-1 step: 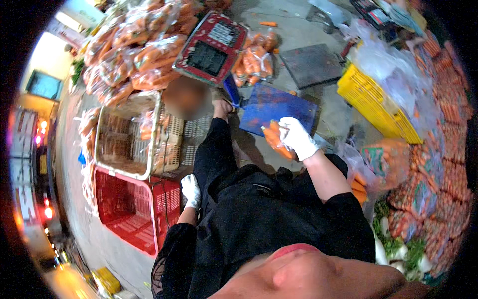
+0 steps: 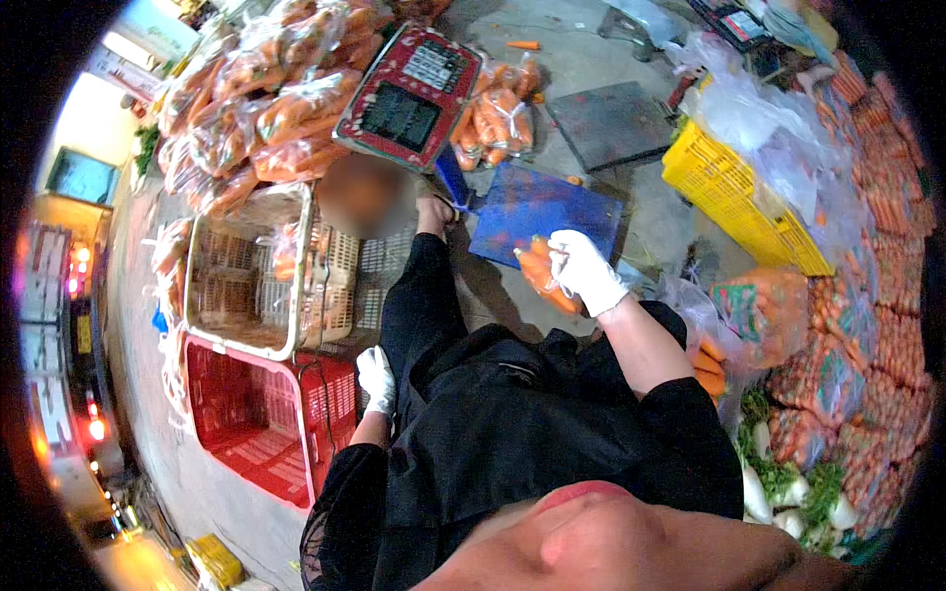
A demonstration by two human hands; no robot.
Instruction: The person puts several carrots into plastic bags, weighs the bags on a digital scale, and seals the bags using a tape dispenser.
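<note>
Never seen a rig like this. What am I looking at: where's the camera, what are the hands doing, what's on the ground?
No machine here: a person works with two white-gloved hands. A wide fisheye camera on their head looks down, so straight edges bend near the rim.

The right hand holds a few carrots by the near edge of a blue plate. The left hand is beside the left leg; whether it holds anything is unclear.

Around them on the ground: a red crate and an off-white crate at left, a yellow crate at right, and bagged carrots piled at upper left.
</note>
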